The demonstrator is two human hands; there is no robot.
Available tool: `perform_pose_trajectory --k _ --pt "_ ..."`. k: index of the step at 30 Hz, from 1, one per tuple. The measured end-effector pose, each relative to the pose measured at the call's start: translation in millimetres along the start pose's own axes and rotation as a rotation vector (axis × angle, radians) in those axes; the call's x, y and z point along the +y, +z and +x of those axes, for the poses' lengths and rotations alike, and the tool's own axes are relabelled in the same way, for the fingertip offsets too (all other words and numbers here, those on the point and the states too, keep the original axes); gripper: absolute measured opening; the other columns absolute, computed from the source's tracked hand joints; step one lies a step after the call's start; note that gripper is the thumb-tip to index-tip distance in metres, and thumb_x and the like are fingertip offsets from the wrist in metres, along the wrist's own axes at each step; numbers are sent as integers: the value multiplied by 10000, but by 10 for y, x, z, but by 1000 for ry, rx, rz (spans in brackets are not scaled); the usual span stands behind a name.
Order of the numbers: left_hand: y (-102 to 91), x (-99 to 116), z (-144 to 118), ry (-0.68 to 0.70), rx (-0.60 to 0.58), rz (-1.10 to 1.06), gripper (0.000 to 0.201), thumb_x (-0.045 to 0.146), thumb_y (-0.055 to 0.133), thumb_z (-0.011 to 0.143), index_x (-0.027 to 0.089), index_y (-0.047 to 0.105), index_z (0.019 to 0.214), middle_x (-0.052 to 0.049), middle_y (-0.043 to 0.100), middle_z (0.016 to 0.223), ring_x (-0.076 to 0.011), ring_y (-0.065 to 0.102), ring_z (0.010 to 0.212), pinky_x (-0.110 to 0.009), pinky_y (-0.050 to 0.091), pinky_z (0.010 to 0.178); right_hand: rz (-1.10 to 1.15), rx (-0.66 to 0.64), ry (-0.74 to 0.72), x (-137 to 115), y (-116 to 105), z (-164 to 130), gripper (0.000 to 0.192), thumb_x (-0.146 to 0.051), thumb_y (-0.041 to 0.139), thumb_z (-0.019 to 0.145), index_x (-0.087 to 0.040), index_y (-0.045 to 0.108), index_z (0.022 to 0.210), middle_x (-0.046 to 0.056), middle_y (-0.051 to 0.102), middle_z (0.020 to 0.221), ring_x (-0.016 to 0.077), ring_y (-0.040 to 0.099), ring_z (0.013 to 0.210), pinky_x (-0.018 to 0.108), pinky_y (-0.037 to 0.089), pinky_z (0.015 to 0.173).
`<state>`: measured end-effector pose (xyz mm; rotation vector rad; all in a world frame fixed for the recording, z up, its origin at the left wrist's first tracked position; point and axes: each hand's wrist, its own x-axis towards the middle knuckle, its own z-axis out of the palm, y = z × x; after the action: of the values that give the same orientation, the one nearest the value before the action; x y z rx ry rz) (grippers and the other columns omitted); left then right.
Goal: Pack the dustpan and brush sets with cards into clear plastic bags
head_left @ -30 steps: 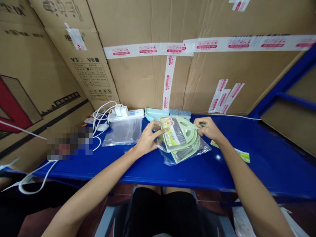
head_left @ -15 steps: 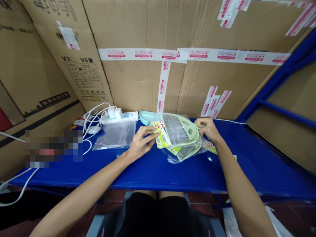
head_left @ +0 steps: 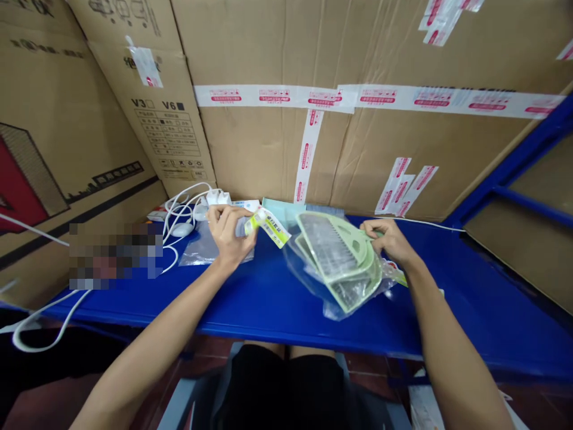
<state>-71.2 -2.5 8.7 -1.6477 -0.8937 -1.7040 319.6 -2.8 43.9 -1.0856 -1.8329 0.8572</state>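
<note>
My left hand is closed on one end of a yellow-and-white label card, which sticks out to the right from the fingers, tilted. My right hand grips the handle end of a pale green brush with grey bristles. Beneath the brush lies a matching green dustpan. Clear plastic wrap hangs loosely around the set, just above the blue table. Another yellow label shows below my right hand.
Clear plastic bags lie flat at the left on the blue table. Behind them are a white power strip and tangled white cables. A light teal dustpan rests by the cardboard wall. A blue metal frame stands at the right.
My left hand has moved left and slightly up, drawing the label card away from the brush and dustpan set. The set has shifted slightly right with my right hand.
</note>
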Motion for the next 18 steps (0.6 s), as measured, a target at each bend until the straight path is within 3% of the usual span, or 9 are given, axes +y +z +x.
perform_pose_trajectory --k 4,8,11,18 --pt "22 8 -44 -75 -118 -71 85 234 639 863 217 564 899 -79 738 1031 -307 643 1141 -544 452 1023 -154 -267 10 -67 406 52 221 -235 472 431 -235 286 552 -50 306 569 122 271 601 294 199 559" --pt "99 11 -171 -113 -322 -187 205 254 617 851 241 421 796 -47 716 970 -290 674 1089 -559 423 1062 -234 -334 5 -7 563 73 213 -237 465 449 -232 279 553 -54 288 570 118 273 599 299 193 575" --pt "136 20 -233 -142 -400 -203 226 274 675 806 241 451 806 -50 659 962 -295 657 1037 -555 443 1030 -327 -354 -31 64 536 78 221 -205 472 467 -223 278 572 -54 284 589 117 278 612 307 187 598" --pt "99 202 -167 -120 -414 -238 195 307 750 837 216 598 920 -55 578 1030 -247 608 1007 -445 525 906 -499 -365 -132 199 551 98 246 -77 487 507 -218 308 602 -55 352 578 123 305 607 328 187 628"
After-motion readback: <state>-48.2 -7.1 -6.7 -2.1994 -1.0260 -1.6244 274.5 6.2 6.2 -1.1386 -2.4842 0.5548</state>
